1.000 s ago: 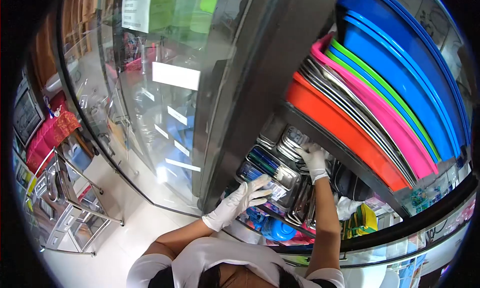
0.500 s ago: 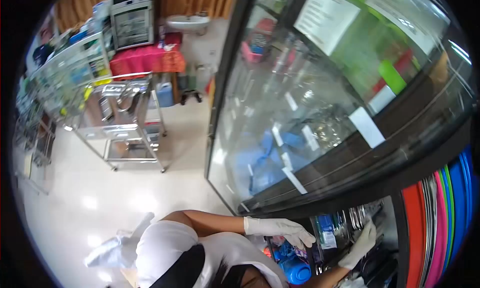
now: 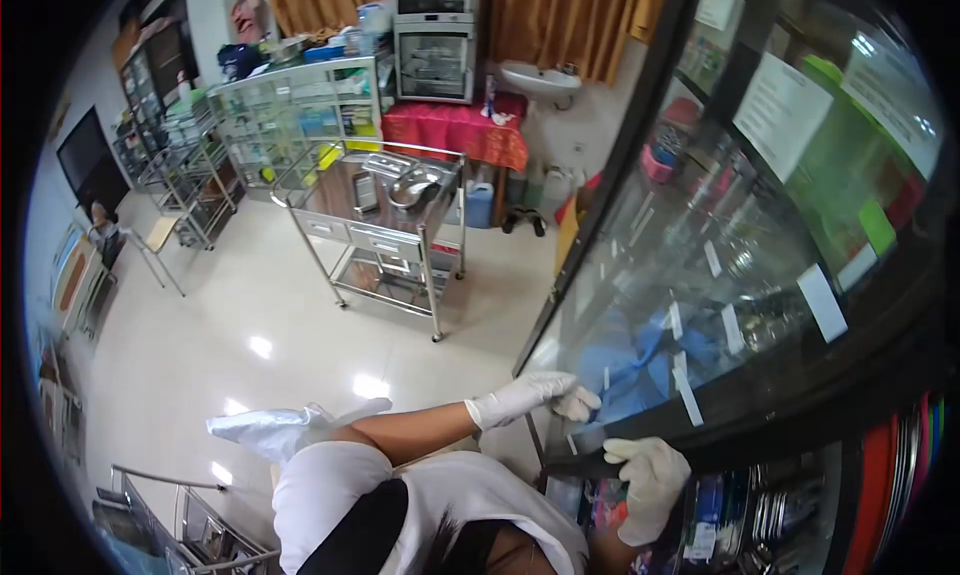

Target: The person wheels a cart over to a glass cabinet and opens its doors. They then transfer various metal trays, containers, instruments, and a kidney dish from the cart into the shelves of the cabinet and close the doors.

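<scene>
My left hand [image 3: 532, 399], in a white glove, is by the lower left corner of a dark-framed glass cabinet front [image 3: 640, 315]. Its fingers are bent inward; what they hold, if anything, is too small to make out. Just right of it, my right hand [image 3: 650, 483], also gloved, is raised at the lower frame edge with curled fingers. Whether it touches the frame is unclear, and no held thing shows. Beneath the right hand, a lower shelf holds a labelled clear packet [image 3: 702, 541] and metal instruments [image 3: 783, 520].
A wheeled steel trolley [image 3: 385, 237] carries a kidney dish [image 3: 414, 189] and a tray. Behind it are a table with a red cloth [image 3: 452, 128], a sterilizer-like cabinet [image 3: 434, 63] and a washbasin [image 3: 540, 81]. Coloured upright items [image 3: 875, 500] stand at the right. Metal railings [image 3: 190, 515] are lower left.
My right hand has come up and left out of the lower shelf to the frame's bottom edge. My left hand has moved up and left. The view has turned, showing more of the room.
</scene>
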Action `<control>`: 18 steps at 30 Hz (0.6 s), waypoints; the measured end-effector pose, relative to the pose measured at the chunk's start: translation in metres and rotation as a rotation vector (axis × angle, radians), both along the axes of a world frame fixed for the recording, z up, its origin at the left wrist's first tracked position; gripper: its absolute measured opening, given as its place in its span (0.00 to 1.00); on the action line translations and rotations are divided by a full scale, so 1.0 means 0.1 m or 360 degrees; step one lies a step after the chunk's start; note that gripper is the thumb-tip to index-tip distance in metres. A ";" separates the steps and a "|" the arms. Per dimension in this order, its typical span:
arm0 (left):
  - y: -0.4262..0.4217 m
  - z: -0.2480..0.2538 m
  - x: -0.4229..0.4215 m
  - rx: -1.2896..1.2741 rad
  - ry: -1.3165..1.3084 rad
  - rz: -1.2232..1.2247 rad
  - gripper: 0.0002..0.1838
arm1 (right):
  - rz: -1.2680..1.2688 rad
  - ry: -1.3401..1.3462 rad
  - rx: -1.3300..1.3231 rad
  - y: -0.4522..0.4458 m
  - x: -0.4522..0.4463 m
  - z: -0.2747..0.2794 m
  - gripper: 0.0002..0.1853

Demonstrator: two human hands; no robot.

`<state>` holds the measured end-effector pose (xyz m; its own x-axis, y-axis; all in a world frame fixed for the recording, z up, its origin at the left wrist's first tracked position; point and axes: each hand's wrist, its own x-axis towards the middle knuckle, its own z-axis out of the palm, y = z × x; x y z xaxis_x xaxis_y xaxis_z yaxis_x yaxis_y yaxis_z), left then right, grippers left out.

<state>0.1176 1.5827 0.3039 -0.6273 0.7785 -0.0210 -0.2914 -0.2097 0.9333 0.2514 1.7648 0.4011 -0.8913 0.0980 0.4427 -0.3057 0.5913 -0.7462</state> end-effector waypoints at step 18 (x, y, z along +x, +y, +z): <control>-3.08 -0.41 -1.72 0.0550 -0.0366 0.1821 0.27 | 0.1060 0.0020 0.0262 -3.45 -4.29 -1.14 0.14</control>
